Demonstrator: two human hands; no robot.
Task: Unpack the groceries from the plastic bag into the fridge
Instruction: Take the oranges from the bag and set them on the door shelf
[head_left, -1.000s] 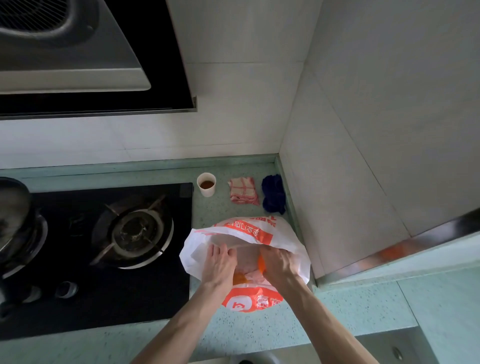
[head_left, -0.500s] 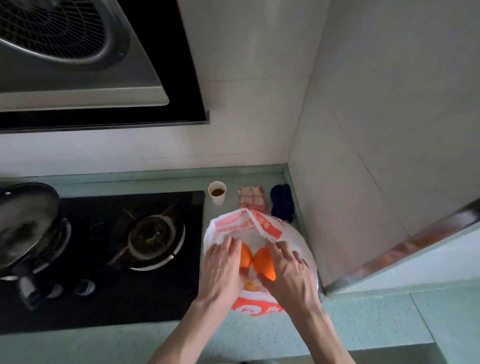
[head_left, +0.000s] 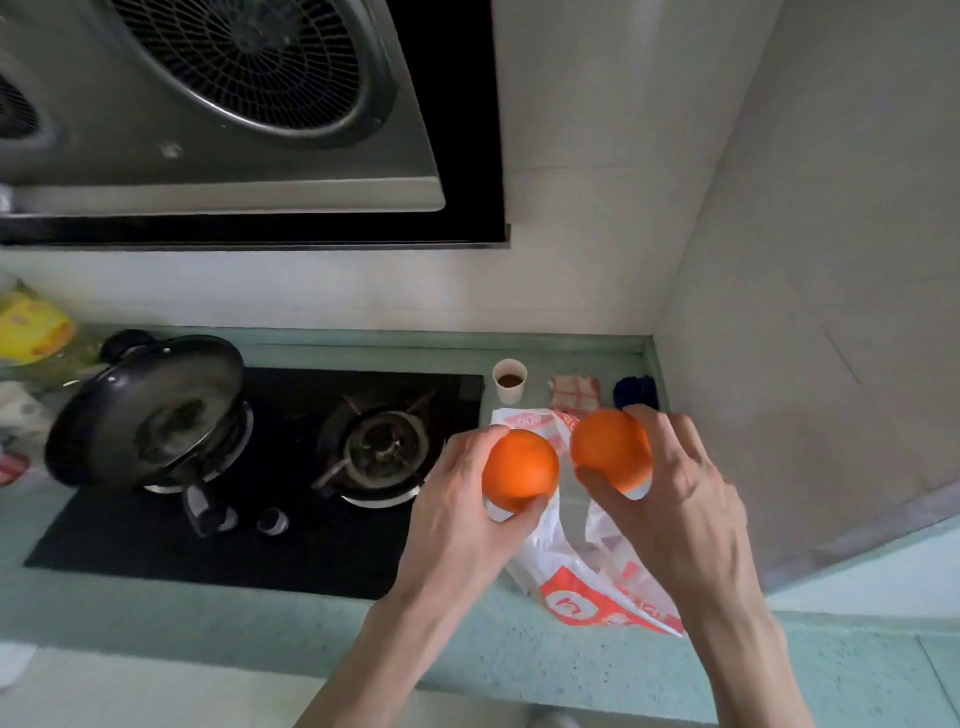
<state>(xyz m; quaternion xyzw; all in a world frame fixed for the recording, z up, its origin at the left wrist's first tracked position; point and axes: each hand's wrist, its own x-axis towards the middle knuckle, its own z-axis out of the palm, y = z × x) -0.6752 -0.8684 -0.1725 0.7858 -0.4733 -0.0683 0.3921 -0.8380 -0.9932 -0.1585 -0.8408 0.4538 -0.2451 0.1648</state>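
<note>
1. Two oranges are held up above the plastic bag (head_left: 582, 587) at centre right of the frame, so lifting out is judged done for these two.
2. The left orange (head_left: 519, 469) is gripped by the left hand (head_left: 457, 519), fingers curled round it.
3. The right orange (head_left: 610, 449) is clasped the same way by the right hand (head_left: 675, 499).
4. The bag is seen slumped on the desk (head_left: 208, 618); whether more is inside cannot be told.
5. No fridge is in view: carrying and stowing are judged left to do.
</note>
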